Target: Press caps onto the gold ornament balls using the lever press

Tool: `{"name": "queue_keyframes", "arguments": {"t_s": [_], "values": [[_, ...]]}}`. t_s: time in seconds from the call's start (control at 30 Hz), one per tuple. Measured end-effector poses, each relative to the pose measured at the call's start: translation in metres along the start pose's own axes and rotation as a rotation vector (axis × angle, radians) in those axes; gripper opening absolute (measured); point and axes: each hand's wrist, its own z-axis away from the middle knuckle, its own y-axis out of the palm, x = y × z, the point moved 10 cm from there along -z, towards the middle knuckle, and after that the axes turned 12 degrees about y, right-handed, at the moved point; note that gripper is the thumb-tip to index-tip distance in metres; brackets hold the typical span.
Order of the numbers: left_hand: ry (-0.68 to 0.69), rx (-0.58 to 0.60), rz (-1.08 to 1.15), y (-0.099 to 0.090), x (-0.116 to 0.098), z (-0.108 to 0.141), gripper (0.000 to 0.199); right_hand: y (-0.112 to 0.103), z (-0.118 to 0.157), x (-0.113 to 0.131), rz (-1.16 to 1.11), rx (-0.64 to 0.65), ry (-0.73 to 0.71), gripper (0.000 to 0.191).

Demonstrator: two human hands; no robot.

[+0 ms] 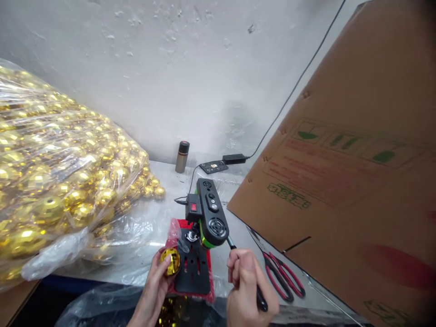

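My left hand [155, 281] is closed around a shiny gold faceted ball [170, 262], holding it at the left edge of a slotted black base plate. That base belongs to a small black and green bench drill press [213, 211] with a red switch. Its lever handle [261, 297], with a black grip, is in my right hand [247, 286], fingers wrapped round it. Under the base lies a red sheet [210, 290]. The machine's head hides whatever is beneath it.
At left bulges a clear plastic bag [54, 250] of gold balls. Red-handled scissors [282, 277] lie to the right, beside a large cardboard box [344, 181]. Behind stand a bottle [182, 157], a dark card [214, 166] and a power adapter [234, 158] with its cable.
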Motion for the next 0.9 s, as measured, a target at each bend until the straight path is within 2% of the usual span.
{"name": "queue_keyframes", "arguments": {"t_s": [0.07, 0.13, 0.2, 0.3, 0.37, 0.47, 0.53, 0.7, 0.9], "values": [[0.016, 0.031, -0.014, 0.016, 0.001, 0.001, 0.048, 0.003, -0.003, 0.004, 0.042, 0.050, -0.002, 0.045], [0.042, 0.029, -0.021, 0.024, 0.003, -0.004, 0.049, 0.005, -0.003, 0.007, 0.066, 0.081, -0.019, 0.044], [0.073, 0.026, -0.066, 0.025, 0.008, -0.014, 0.053, 0.005, -0.001, 0.009, 0.064, 0.091, -0.049, 0.042], [0.192, 0.008, -0.231, 0.014, 0.012, -0.028, 0.063, 0.006, 0.003, 0.008, 0.052, 0.104, -0.067, 0.040], [0.292, 0.070, -0.367, 0.014, 0.013, -0.032, 0.067, 0.007, 0.004, 0.007, 0.048, 0.110, -0.071, 0.038], [0.400, 0.264, -0.537, 0.028, 0.017, -0.026, 0.062, 0.005, 0.006, 0.008, 0.037, 0.107, -0.094, 0.037], [0.451, 0.331, -0.611, 0.036, 0.019, -0.022, 0.057, 0.004, 0.008, 0.008, 0.034, 0.103, -0.097, 0.036], [0.606, 0.329, -0.689, 0.046, 0.017, -0.020, 0.048, 0.002, 0.011, 0.007, 0.036, 0.076, -0.097, 0.037], [0.771, 0.396, -0.765, 0.057, 0.015, -0.018, 0.045, 0.002, 0.013, 0.009, 0.024, 0.093, -0.135, 0.036]]}}
